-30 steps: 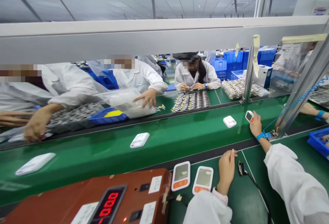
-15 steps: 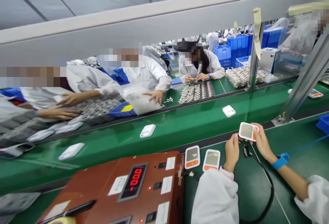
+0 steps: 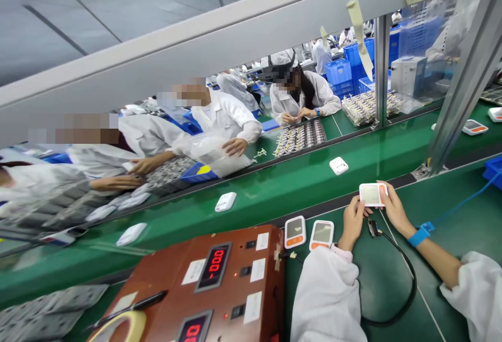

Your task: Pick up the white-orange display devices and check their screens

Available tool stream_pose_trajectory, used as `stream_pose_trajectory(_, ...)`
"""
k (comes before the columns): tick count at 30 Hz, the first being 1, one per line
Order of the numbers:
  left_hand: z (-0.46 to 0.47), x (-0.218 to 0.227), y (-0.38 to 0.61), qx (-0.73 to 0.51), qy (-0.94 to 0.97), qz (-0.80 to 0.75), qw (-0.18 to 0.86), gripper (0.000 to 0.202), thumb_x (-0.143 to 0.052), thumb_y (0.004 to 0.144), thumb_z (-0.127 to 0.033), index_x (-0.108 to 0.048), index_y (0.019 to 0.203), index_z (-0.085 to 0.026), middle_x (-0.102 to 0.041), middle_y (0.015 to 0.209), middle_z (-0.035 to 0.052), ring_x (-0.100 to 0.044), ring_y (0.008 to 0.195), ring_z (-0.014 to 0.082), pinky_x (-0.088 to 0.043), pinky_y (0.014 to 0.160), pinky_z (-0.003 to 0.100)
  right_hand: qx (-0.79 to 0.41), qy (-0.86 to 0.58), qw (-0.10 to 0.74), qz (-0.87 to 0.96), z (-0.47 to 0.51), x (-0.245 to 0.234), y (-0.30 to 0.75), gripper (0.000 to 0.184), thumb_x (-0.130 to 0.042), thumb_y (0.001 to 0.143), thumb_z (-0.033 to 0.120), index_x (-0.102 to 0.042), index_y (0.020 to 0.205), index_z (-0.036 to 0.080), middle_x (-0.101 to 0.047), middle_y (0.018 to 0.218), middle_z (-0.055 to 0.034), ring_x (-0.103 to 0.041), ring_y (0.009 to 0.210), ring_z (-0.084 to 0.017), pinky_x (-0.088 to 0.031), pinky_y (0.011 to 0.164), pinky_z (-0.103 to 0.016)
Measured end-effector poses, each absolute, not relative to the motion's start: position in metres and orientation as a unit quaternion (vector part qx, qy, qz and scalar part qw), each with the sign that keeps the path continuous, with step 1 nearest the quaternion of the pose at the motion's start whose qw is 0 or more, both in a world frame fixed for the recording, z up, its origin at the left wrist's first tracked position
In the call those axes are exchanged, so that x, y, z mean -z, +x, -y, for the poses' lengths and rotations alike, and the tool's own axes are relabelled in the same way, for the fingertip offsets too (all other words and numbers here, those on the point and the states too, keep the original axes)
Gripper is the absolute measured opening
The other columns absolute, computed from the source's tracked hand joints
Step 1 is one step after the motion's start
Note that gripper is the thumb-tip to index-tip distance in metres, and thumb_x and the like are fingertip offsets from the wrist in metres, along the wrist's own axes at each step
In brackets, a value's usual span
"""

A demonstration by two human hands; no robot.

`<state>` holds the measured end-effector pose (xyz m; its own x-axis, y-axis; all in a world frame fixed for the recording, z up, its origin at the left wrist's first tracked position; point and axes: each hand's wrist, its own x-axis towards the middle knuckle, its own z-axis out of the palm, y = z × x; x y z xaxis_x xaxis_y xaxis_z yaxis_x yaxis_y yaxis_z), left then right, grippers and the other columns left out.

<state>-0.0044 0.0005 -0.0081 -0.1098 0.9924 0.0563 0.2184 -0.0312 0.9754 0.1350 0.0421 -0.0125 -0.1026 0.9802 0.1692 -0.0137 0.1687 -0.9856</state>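
Note:
Between both hands is a small white-and-orange device with a grey display (image 3: 371,195), held sideways above the green bench. My right hand (image 3: 396,210) grips its right end, the thumb by the orange part. My left hand (image 3: 353,217) is closed at its lower left corner. Just below the device, a black cable with a connector (image 3: 374,227) lies on the bench and curves toward me. Left of my left hand rest two similar devices, one (image 3: 295,232) beside the red-brown box and another (image 3: 322,234) nearer my sleeve.
A red-brown box (image 3: 235,250) with red digit readouts stands at the left, with a pen (image 3: 137,303) and tape roll (image 3: 125,326) on it. Beyond runs a green conveyor (image 3: 274,185) carrying several white devices. Co-workers sit across it. A metal post (image 3: 458,80) rises at the right.
The held device has turned from tilted to nearly level, and its display now faces up more plainly. The view has shifted slightly. White units on the belt have moved a little.

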Motion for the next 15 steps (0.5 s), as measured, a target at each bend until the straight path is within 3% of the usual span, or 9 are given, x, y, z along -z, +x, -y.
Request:
stream_pose_trajectory(8, 0.0008, 0.0057, -0.0040, -0.456, 0.564, -0.575, 0.379, 0.038, -0.045, 0.090, -0.045, -0.058, 0.114, -0.020, -0.070, 0.075, 0.0009, -0.063, 0.067, 0.0135, -0.050, 0.068, 0.024, -0.498, -0.413, 0.533, 0.545, -0.0459, 0.0171, 0.1342, 0.050, -0.041, 0.092, 0.053, -0.047, 0.127, 0.020, -0.055, 0.124, -0.0091, -0.058, 0.101, -0.023, -0.051, 0.075, -0.031)
stream_pose_trajectory(15, 0.0015, 0.0037, -0.0017, -0.424, 0.585, -0.598, 0.346, 0.031, -0.056, 0.085, -0.041, -0.061, 0.106, -0.019, -0.071, 0.075, 0.0003, -0.064, 0.066, 0.0142, -0.047, 0.061, 0.022, -0.463, -0.416, 0.542, 0.565, -0.0458, 0.0186, 0.1345, 0.049, -0.041, 0.092, 0.053, -0.050, 0.127, 0.020, -0.055, 0.124, -0.0093, -0.055, 0.107, -0.024, -0.049, 0.085, -0.034)
